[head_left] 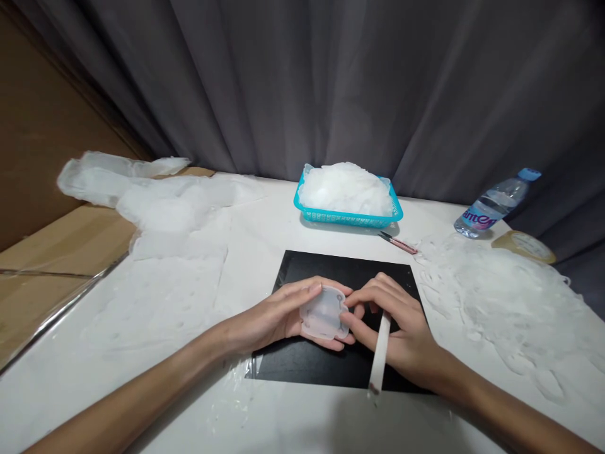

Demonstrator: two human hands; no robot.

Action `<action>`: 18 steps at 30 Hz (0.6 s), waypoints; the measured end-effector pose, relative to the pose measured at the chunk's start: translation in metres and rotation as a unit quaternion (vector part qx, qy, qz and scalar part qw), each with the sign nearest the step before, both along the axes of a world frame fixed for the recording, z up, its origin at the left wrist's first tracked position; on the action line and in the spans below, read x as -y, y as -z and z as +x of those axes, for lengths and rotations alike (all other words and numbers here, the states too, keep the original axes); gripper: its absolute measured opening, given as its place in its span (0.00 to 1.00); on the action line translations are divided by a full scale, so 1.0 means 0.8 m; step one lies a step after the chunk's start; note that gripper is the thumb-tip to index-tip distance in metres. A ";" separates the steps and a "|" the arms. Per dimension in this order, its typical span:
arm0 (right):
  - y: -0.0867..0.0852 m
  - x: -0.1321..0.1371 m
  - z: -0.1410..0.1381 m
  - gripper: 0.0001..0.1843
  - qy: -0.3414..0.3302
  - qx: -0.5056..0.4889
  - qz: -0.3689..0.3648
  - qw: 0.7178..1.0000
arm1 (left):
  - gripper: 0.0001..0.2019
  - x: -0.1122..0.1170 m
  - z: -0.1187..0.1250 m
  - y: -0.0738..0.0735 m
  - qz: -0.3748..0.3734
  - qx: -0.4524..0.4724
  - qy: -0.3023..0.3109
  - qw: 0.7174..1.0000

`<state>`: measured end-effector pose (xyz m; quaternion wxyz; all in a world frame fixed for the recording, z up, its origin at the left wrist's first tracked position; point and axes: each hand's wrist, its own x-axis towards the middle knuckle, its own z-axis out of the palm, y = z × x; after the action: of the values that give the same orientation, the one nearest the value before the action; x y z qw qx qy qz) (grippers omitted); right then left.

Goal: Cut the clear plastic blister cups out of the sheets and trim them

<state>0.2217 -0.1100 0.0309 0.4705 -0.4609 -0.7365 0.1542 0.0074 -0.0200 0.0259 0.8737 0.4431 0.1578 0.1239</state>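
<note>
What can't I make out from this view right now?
All in the head view:
Underside of the translucent piece: hidden by the left hand.
Upper end of the white stick: hidden by the right hand; its lower tip is blurred.
Floor of the blue basket: covered by the white heap.
Fine print on the bottle: too small.
</note>
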 end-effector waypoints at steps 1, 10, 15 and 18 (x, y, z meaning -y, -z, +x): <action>-0.001 0.001 0.000 0.05 0.004 0.012 0.007 1.000 | 0.18 0.000 0.000 0.001 0.018 -0.006 -0.010 1.000; -0.001 0.011 -0.002 0.09 0.048 0.111 0.114 0.986 | 0.05 0.001 0.001 0.007 0.161 -0.017 -0.094 0.982; 0.004 0.015 0.000 0.10 0.057 0.172 0.144 0.973 | 0.04 0.001 0.004 0.013 0.137 0.004 -0.076 0.988; 0.005 0.015 -0.002 0.08 0.066 0.195 0.163 0.965 | 0.04 0.002 0.006 0.016 0.126 0.008 -0.075 0.989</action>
<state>0.2200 -0.1219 0.0269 0.3952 -0.4471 -0.7971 -0.0923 0.0123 -0.0216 0.0131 0.8004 0.5355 0.1666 0.2117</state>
